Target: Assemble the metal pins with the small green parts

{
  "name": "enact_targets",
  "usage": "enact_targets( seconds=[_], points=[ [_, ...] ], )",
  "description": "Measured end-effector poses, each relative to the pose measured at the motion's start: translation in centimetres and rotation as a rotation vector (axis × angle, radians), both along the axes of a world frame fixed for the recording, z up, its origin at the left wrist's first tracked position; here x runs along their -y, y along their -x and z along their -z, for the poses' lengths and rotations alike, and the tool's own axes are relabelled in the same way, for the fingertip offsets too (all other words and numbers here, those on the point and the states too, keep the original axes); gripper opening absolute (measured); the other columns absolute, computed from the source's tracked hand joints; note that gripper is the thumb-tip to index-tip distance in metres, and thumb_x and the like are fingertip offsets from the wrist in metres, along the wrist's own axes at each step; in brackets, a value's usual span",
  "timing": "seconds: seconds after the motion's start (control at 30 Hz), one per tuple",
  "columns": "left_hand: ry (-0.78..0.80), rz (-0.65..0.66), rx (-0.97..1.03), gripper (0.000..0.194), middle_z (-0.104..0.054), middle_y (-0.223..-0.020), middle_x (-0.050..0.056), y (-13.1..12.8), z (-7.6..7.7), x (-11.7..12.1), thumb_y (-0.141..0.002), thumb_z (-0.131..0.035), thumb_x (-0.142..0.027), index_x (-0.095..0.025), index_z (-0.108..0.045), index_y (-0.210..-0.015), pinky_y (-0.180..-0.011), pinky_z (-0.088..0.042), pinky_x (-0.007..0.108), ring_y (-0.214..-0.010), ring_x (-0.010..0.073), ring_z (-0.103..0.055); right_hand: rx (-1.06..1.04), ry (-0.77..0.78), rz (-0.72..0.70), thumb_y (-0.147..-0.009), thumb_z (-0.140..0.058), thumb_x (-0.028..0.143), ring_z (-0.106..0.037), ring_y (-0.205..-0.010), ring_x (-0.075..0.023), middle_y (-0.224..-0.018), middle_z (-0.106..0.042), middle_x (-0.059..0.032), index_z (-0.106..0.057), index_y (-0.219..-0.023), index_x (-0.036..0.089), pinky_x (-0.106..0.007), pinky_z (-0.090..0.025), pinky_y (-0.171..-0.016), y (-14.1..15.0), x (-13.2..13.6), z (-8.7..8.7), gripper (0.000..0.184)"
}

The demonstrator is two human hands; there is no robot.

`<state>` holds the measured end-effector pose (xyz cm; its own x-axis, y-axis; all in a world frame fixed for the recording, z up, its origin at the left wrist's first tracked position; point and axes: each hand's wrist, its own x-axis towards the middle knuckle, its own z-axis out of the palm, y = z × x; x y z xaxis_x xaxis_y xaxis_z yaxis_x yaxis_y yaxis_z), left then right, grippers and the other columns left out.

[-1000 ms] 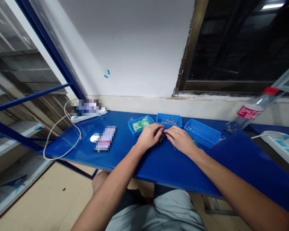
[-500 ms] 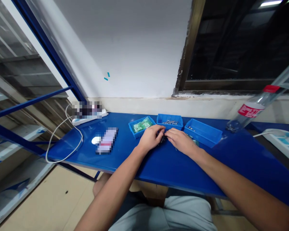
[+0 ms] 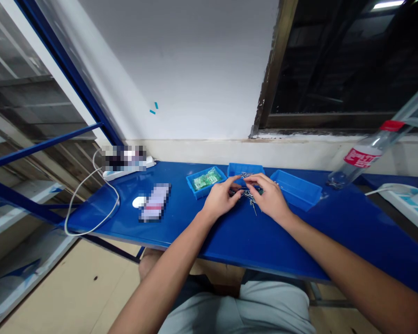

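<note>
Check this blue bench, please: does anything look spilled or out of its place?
Yes: loose metal pins lie on the bench between the left hand and right hand, outside the middle bin. They look spilled because similar pins sit inside that bin.

- Two hands working here, the left hand (image 3: 221,197) and the right hand (image 3: 269,197)!
- Three blue plastic parts bins (image 3: 295,190) across the worktop (image 3: 97,215)
- One clear plastic bottle (image 3: 360,157)
- One white computer mouse (image 3: 138,202)
- And two power strips (image 3: 125,174)
</note>
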<state>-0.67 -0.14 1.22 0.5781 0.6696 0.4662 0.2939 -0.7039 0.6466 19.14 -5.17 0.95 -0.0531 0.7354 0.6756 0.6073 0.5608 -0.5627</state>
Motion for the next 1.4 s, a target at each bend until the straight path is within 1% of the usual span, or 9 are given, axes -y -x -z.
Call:
enact_targets(
  seconds=[0.07,0.13,0.37,0.6,0.83,1.03,1.17,1.27,1.4],
  points=[
    [0.021,-0.004,0.007,0.063,-0.081,-0.115,0.006,-0.2,0.3,0.0,-0.096,-0.071,-0.027,-0.022,-0.047,-0.154,-0.085,-0.063,0.032,-0.094,0.0212,-0.079,-0.126,0.027,-0.041,-0.102,-0.061,0.027,-0.073,-0.105,-0.0246,-0.115,-0.071,-0.0087,-0.071,-0.115,0.025,-0.043,-0.063,-0.094,0.3,0.0,0.2,0.017],
    [0.025,-0.019,0.009,0.067,-0.082,-0.115,0.006,-0.4,0.5,-0.1,-0.095,-0.073,-0.029,-0.022,-0.045,-0.155,-0.087,-0.063,0.034,-0.095,0.0221,-0.080,-0.220,0.058,-0.085,-0.100,-0.064,0.030,-0.073,-0.104,-0.0241,-0.114,-0.070,-0.0085,-0.072,-0.112,0.024,-0.043,-0.064,-0.095,0.5,0.0,0.6,0.015],
    [-0.027,-0.005,0.038,0.054,-0.081,-0.116,0.006,-0.5,0.5,0.0,-0.100,-0.062,-0.020,-0.022,-0.048,-0.152,-0.087,-0.064,0.033,-0.089,0.0193,-0.080,-0.340,0.070,-0.095,-0.095,-0.073,0.036,-0.073,-0.101,-0.0234,-0.113,-0.070,-0.0080,-0.074,-0.107,0.023,-0.044,-0.065,-0.096,0.5,-0.5,1.1,0.017],
    [0.039,0.048,0.193,0.053,-0.080,-0.111,0.006,-0.8,0.7,-0.3,-0.093,-0.070,-0.013,-0.021,-0.057,-0.143,-0.088,-0.065,0.032,-0.096,0.0188,-0.079,-0.380,0.107,-0.105,-0.093,-0.076,0.039,-0.074,-0.096,-0.0221,-0.107,-0.070,-0.0071,-0.074,-0.101,0.022,-0.040,-0.066,-0.091,0.3,-0.9,1.5,0.019],
    [0.200,0.029,0.355,0.040,-0.078,-0.105,0.010,-1.2,0.6,0.0,-0.094,-0.070,-0.017,-0.017,-0.060,-0.133,-0.087,-0.064,0.031,-0.097,0.0195,-0.078,-0.309,0.084,-0.087,-0.095,-0.071,0.034,-0.074,-0.097,-0.0233,-0.104,-0.073,-0.0067,-0.076,-0.099,0.024,-0.042,-0.065,-0.092,0.3,-0.6,1.1,0.012],
    [0.372,0.046,0.423,0.046,-0.081,-0.104,0.011,-1.1,0.8,-0.4,-0.093,-0.077,-0.025,-0.017,-0.060,-0.135,-0.090,-0.064,0.036,-0.097,0.0220,-0.079,-0.218,0.134,-0.043,-0.090,-0.070,0.026,-0.075,-0.086,-0.0218,-0.102,-0.075,-0.0059,-0.074,-0.099,0.023,-0.039,-0.065,-0.084,0.2,-0.1,0.6,0.010],
    [0.424,0.063,0.390,0.045,-0.082,-0.107,0.012,-1.1,0.6,-0.4,-0.092,-0.078,-0.029,-0.016,-0.061,-0.132,-0.091,-0.064,0.036,-0.097,0.0232,-0.080,-0.083,0.085,0.012,-0.088,-0.068,0.021,-0.072,-0.082,-0.0216,-0.098,-0.074,-0.0053,-0.071,-0.102,0.023,-0.038,-0.063,-0.081,0.3,0.1,0.3,0.014],
    [0.394,0.079,0.346,0.045,-0.081,-0.110,0.012,-1.0,0.1,-0.2,-0.094,-0.075,-0.034,-0.016,-0.062,-0.133,-0.090,-0.063,0.035,-0.099,0.0231,-0.079,-0.014,0.057,0.032,-0.087,-0.064,0.017,-0.068,-0.078,-0.0205,-0.095,-0.071,-0.0052,-0.071,-0.108,0.023,-0.037,-0.061,-0.076,0.4,0.1,0.2,0.023],
    [0.174,-0.007,0.145,0.036,-0.082,-0.107,0.009,-0.6,-0.7,0.3,-0.100,-0.066,-0.045,-0.017,-0.074,-0.121,-0.081,-0.060,0.030,-0.090,0.0212,-0.077,-0.076,0.112,0.030,-0.090,-0.063,0.020,-0.067,-0.074,-0.0193,-0.094,-0.069,-0.0053,-0.073,-0.101,0.023,-0.035,-0.059,-0.071,0.3,-0.1,0.3,0.015]
  ],
)
